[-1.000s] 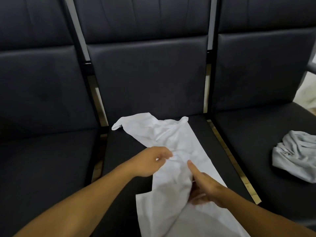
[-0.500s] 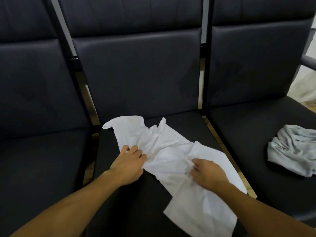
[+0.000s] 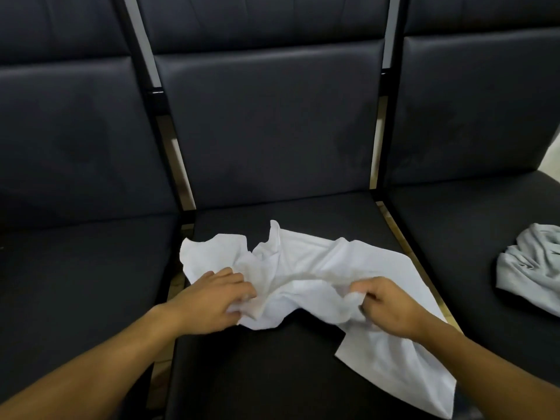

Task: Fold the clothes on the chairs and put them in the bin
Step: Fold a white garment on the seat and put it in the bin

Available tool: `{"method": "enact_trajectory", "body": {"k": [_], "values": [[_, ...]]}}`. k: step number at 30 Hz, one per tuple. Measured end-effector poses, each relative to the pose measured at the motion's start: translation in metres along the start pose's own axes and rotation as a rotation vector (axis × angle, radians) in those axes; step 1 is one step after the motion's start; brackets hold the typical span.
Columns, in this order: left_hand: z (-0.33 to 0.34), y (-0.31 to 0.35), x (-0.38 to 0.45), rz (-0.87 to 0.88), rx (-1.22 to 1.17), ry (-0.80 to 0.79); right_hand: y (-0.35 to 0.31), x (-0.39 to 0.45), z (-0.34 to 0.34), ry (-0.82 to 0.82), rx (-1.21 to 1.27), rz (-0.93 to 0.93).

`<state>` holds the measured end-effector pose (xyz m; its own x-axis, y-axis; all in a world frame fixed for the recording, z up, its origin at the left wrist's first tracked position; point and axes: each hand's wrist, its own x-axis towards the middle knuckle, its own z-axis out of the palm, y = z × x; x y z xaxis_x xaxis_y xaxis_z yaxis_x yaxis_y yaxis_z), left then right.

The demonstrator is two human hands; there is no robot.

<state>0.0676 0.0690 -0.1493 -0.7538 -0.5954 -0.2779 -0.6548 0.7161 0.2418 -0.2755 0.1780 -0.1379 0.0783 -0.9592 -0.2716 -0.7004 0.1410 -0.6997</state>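
Two hands were seen on the white cloth (image 3: pixel 306 268) that was spread crumpled across the middle chair seat (image 3: pixel 272 374), bunched up and gripped by the left hand (image 3: pixel 212 301) and the right hand (image 3: pixel 391 307), while a grey cloth (image 3: pixel 536 268) was left on the right chair seat (image 3: pixel 454 237).

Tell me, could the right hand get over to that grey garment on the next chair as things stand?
Probably yes. The grey garment lies uncovered on the neighbouring seat, with nothing between it and the right hand. But that hand is gripping the white garment, so it would have to let go first.
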Motion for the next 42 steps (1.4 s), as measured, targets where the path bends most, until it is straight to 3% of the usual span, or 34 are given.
{"method": "enact_trajectory", "body": {"k": [2,5,8,9,10,13,14,16,18,22,25,26,28,30,32,37,42], "values": [[0.003,-0.009,-0.006,-0.013,0.066,-0.001,-0.015,-0.005,0.008,-0.301,-0.063,-0.028],[-0.001,-0.009,-0.020,-0.040,-0.220,0.035,-0.034,-0.011,0.019,-0.687,-0.092,0.086],[-0.020,-0.004,-0.039,-0.138,-0.567,-0.255,-0.043,-0.016,0.008,-0.926,0.063,0.191],[-0.023,-0.005,-0.043,-0.192,-0.602,-0.344,-0.044,-0.017,0.007,-0.912,0.154,0.215],[-0.021,-0.010,-0.045,-0.286,-0.624,-0.332,-0.041,-0.016,0.008,-0.814,0.190,0.194],[-0.003,-0.034,-0.042,-0.740,-0.639,0.029,-0.021,-0.003,0.020,-0.287,-0.145,-0.020],[0.002,-0.040,-0.038,-0.866,-0.676,0.086,-0.016,0.000,0.025,-0.212,-0.213,-0.025],[0.014,-0.049,-0.026,-0.982,-0.797,0.126,-0.009,0.004,0.030,-0.221,-0.262,0.002],[0.023,-0.054,-0.015,-1.008,-0.828,0.240,-0.005,0.006,0.034,-0.276,-0.330,0.005],[0.010,-0.053,-0.002,-1.029,-0.665,0.588,-0.007,0.009,0.037,-0.272,-0.365,-0.001],[-0.017,-0.018,0.005,-0.732,-0.752,0.770,-0.007,0.011,0.037,-0.273,-0.375,0.007],[-0.025,0.000,0.005,-0.529,-0.705,0.729,-0.007,0.012,0.037,-0.276,-0.378,0.015],[-0.034,0.041,-0.002,-0.145,-0.551,0.457,-0.010,0.013,0.037,-0.287,-0.370,0.028],[-0.031,0.068,-0.005,0.019,-0.344,0.163,-0.011,0.013,0.036,-0.284,-0.360,0.038],[-0.020,0.076,-0.001,0.019,-0.197,0.078,-0.010,0.012,0.036,-0.268,-0.335,0.041],[0.012,0.057,0.001,-0.187,0.034,0.077,-0.004,0.009,0.033,-0.275,-0.357,0.011],[0.019,0.042,-0.011,-0.252,0.061,0.017,-0.001,0.012,0.029,-0.245,-0.279,0.063]]}}
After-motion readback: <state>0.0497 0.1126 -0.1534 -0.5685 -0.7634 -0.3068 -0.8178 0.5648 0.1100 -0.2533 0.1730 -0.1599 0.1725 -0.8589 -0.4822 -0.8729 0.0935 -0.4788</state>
